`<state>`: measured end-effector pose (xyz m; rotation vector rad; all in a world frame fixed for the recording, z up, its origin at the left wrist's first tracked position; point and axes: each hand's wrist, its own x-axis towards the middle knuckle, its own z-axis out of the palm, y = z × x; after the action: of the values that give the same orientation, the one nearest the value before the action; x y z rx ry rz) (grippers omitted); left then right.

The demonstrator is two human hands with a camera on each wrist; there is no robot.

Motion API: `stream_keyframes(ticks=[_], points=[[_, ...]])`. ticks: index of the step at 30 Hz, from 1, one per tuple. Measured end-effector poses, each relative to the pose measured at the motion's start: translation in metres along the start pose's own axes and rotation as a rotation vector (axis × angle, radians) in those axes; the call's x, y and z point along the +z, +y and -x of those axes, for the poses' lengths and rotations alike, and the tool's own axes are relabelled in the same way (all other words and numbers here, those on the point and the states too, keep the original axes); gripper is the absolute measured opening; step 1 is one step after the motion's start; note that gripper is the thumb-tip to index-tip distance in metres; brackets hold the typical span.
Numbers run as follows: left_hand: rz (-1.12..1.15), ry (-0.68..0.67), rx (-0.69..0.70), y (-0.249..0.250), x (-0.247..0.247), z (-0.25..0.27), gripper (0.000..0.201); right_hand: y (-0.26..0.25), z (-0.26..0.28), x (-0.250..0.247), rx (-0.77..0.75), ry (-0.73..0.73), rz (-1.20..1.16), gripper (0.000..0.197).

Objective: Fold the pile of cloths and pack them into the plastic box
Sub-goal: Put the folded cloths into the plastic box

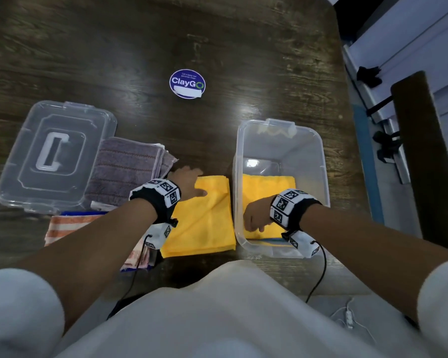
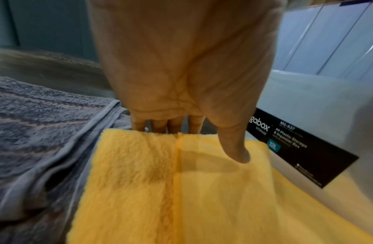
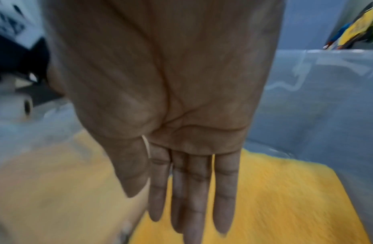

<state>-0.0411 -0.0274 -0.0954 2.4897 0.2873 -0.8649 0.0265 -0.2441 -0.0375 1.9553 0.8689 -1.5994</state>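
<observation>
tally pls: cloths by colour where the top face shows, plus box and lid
yellow cloths: 2
grey cloth: 1
orange-striped cloth: 1
plastic box: 1
lid: 1
total: 6
hidden cloth edges beneath: not counted

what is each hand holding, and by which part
Right hand holds nothing, fingers straight above the boxed yellow cloth. Left hand: fingers dip behind the far edge of the folded yellow cloth, thumb over it; grip unclear.

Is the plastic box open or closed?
Open. The lid lies on the table, apart from the box.
</observation>
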Motion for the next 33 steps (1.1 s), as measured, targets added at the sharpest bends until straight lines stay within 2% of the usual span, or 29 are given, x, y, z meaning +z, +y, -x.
stream_keyframes(ticks=[2,5,9,12,14,16,18,20,22,24,26,28,29,30,33], points=[[-0.075,-0.063,0.006,-0.007,0.007,0.0,0.091,-0.003,0.013,-0.007,0.012,0.093,-0.034,0.027],[-0.103,0.024,0.026,-0.011,0.013,0.003,0.097,-0.008,0.03,-0.017,0.057,0.339,-0.081,0.029],[-0.163,0.268,0.065,-0.015,0.017,0.016,0.068,-0.017,0.042,-0.023,0.109,0.72,-0.242,0.016],[-0.206,0.31,0.056,-0.013,0.022,0.026,0.057,-0.033,0.043,-0.019,0.115,1.077,-0.376,0.039],[-0.198,0.328,0.046,-0.008,0.026,0.03,0.051,-0.047,0.039,-0.015,0.078,1.176,-0.321,0.049],[-0.175,0.364,0.05,-0.005,0.031,0.033,0.048,-0.057,0.029,-0.011,-0.022,1.221,-0.178,0.047],[-0.143,0.411,0.048,-0.005,0.034,0.036,0.045,-0.065,0.021,-0.007,-0.112,1.179,-0.049,0.043],[-0.117,0.456,0.034,-0.006,0.036,0.039,0.042,-0.076,0.019,-0.003,-0.132,0.993,-0.028,0.047],[-0.114,0.475,0.018,-0.007,0.036,0.042,0.035,-0.091,0.018,0.001,-0.083,0.813,-0.045,0.05],[-0.113,0.485,0.018,-0.007,0.036,0.046,0.027,-0.106,0.014,0.004,0.001,0.728,-0.106,0.06],[-0.087,0.508,0.021,-0.008,0.033,0.052,0.02,-0.114,0.006,0.008,0.056,0.758,-0.179,0.071],[-0.014,0.537,0.068,-0.012,0.028,0.058,0.012,-0.115,0.003,0.009,0.071,0.879,-0.159,0.063],[0.072,0.504,0.113,-0.012,0.025,0.062,0.007,-0.113,0.004,0.009,0.065,0.933,-0.149,0.057],[0.187,0.408,0.165,-0.012,0.022,0.067,0.002,-0.11,0.006,0.008,0.047,0.96,-0.169,0.054],[0.406,-0.042,0.264,-0.002,0.011,0.082,0.015,-0.102,0.02,0.0,-0.006,0.898,-0.304,0.052]])
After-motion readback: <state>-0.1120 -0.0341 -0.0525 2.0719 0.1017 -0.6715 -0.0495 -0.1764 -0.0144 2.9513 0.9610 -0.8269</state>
